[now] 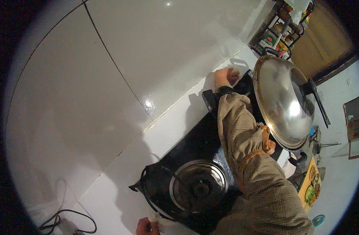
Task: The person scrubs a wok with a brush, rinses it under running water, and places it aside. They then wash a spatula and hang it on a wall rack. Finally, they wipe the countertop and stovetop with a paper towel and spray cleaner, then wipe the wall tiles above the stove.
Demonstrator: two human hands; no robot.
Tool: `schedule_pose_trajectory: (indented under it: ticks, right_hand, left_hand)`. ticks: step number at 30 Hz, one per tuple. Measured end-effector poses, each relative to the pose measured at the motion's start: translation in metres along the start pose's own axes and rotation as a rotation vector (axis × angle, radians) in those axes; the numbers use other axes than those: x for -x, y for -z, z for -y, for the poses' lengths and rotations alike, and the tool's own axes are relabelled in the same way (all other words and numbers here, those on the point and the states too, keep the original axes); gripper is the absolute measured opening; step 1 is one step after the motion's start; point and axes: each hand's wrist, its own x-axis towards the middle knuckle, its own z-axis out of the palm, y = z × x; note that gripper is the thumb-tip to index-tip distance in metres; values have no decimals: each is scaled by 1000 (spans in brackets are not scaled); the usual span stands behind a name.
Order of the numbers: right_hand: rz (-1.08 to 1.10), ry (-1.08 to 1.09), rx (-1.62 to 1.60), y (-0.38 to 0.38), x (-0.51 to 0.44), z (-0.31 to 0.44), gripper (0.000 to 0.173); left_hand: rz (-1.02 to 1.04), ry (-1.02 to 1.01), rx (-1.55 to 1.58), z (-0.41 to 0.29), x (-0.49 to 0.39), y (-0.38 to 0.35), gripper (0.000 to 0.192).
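My right hand, at the end of a brown checked sleeve with an orange band, is beyond the stove's far end near the tiled wall. Its fingers are curled on a white cloth, partly hidden. My left hand shows at the bottom edge, pinching a pale cloth or tissue beside the stove's near corner. Between them lies a black-topped stove with a round, shiny metal burner plate. Black pan-support bars curve around its near end. My right forearm hides part of the stovetop.
A lidded wok with black handles stands close to my right forearm. Behind it is a black rack of bottles and packets. A black cable lies at lower left. Plates of food rest on a wooden surface at right.
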Motion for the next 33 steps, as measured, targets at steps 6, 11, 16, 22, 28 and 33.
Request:
schedule_pose_trajectory:
  ticks: [6, 11, 16, 22, 28, 33]
  right_hand:
    - [67, 63, -216, -35, -23, 16, 37]
    - [231, 682, 192, -2, -24, 11, 19]
    - [518, 703, -89, 38, 5, -16, 19]
    - [535, 1155, -339, 81, 62, -67, 21]
    - [1005, 1308, -339, 162, 159, -113, 12]
    - [1107, 1481, -469, 166, 152, -103, 14]
  left_hand:
    - [31, 118, 7, 11, -2, 2, 12]
    - [31, 71, 1, 11, 1, 1, 9]
    - [13, 57, 66, 4, 4, 2, 11]
    - [-80, 150, 121, -16, 11, 3, 16]
    - [-90, 88, 47, -33, 10, 4, 11]
    - [-120, 79, 29, -38, 11, 5, 13]
